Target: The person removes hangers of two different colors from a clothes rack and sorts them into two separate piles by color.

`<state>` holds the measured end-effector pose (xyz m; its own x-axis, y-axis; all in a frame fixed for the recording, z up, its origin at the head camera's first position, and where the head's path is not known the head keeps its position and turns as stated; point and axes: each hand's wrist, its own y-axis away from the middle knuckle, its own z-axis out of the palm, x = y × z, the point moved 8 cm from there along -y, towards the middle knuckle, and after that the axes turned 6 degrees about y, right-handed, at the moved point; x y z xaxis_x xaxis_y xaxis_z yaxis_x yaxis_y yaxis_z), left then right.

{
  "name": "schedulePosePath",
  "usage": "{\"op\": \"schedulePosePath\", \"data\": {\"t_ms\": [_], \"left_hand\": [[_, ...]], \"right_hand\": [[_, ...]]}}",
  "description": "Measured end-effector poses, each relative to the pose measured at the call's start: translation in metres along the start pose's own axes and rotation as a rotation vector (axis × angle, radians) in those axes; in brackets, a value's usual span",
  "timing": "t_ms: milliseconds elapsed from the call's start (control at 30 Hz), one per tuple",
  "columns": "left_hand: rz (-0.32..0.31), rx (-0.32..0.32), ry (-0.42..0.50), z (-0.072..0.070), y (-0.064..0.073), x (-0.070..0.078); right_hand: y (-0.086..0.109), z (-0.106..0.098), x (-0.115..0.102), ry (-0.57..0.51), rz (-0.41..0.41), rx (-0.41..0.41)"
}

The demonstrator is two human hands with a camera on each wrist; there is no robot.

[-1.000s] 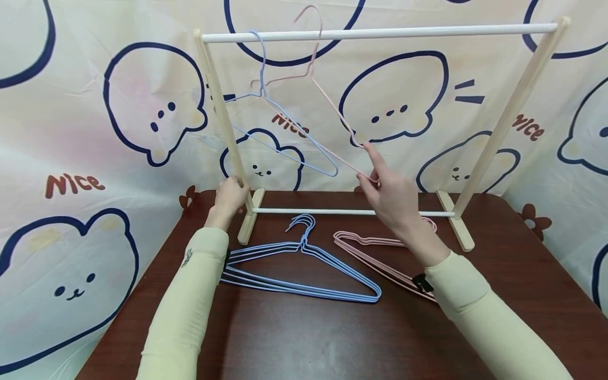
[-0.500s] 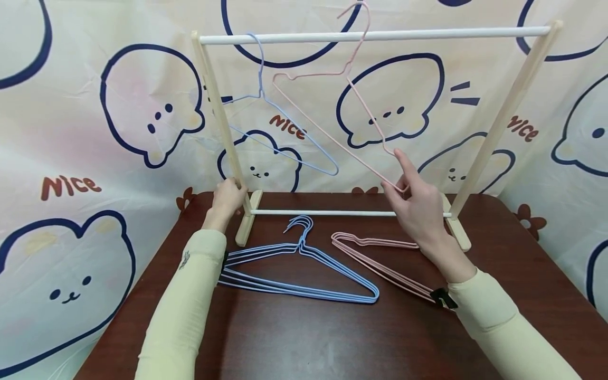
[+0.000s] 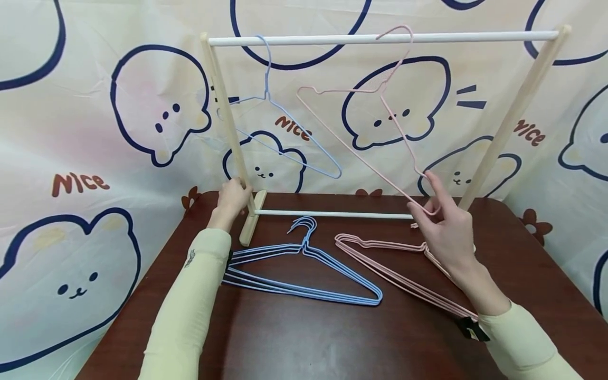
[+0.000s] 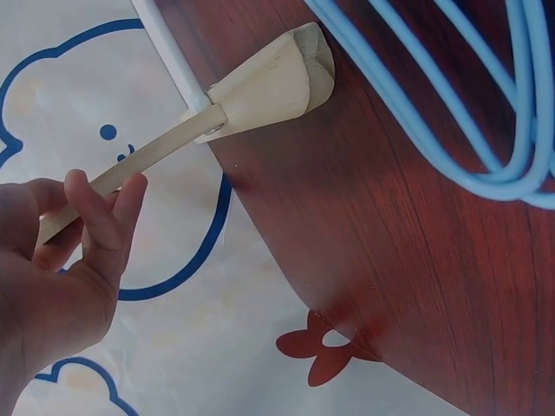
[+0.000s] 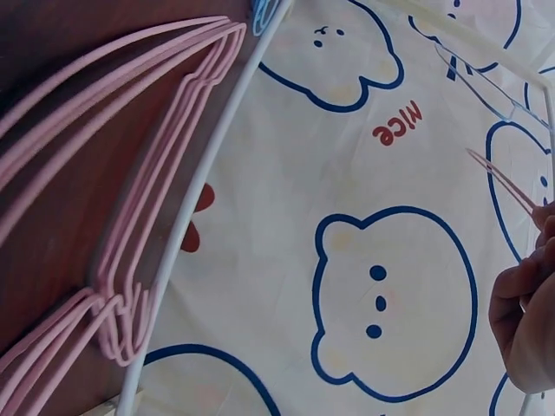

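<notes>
In the head view my left hand (image 3: 231, 199) grips the lower part of the left wooden post (image 3: 228, 119) of a clothes rack; the left wrist view shows its fingers around the post. My right hand (image 3: 448, 229) pinches the lower right corner of a pink wire hanger (image 3: 349, 91) between thumb and fingers. This hanger is tilted, its right end lower, and its hook overlaps the white top rod (image 3: 309, 40) right of the middle. A blue hanger (image 3: 267, 79) hangs from the rod near the left post.
Several blue hangers (image 3: 304, 292) lie stacked on the dark wooden table (image 3: 304, 343), in front of the rack's white lower bar (image 3: 332, 214). To their right is a stack of pink hangers (image 3: 396, 278), partly under the right forearm. A printed cloth (image 3: 157, 221) stands behind.
My right hand has moved right and down with the pink hanger, away from the hanging blue one. Its hook has come down to the rod. The left hand stays on the post.
</notes>
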<state>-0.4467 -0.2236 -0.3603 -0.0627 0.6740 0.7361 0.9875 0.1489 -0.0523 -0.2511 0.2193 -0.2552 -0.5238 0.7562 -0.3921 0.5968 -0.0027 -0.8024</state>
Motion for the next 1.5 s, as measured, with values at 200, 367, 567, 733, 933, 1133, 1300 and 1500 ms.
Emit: {"op": "schedulePosePath", "data": {"t_ms": [200, 367, 567, 733, 933, 1133, 1300, 1500], "left_hand": [[0.002, -0.006, 0.001, -0.001, 0.001, 0.001], [0.004, -0.009, 0.001, 0.0, 0.0, 0.002], [0.008, -0.004, -0.006, 0.0, -0.002, 0.001], [0.005, -0.006, -0.009, 0.0, -0.001, 0.001], [0.011, 0.003, -0.027, -0.002, 0.003, 0.004], [0.015, 0.002, -0.033, -0.001, 0.004, 0.008], [0.019, 0.003, -0.035, -0.001, 0.004, 0.009], [0.019, 0.013, -0.04, -0.002, 0.004, 0.009]], "right_hand": [[0.021, -0.017, 0.014, -0.023, 0.055, 0.009], [0.039, -0.029, 0.028, 0.004, 0.157, -0.057], [0.063, -0.04, 0.05, 0.023, 0.313, -0.167], [0.079, -0.047, 0.064, 0.042, 0.394, -0.257], [0.097, -0.052, 0.071, 0.015, 0.404, -0.385], [0.115, -0.06, 0.08, 0.064, 0.422, -0.418], [0.127, -0.067, 0.089, 0.079, 0.472, -0.441], [0.14, -0.073, 0.1, 0.054, 0.545, -0.51]]}}
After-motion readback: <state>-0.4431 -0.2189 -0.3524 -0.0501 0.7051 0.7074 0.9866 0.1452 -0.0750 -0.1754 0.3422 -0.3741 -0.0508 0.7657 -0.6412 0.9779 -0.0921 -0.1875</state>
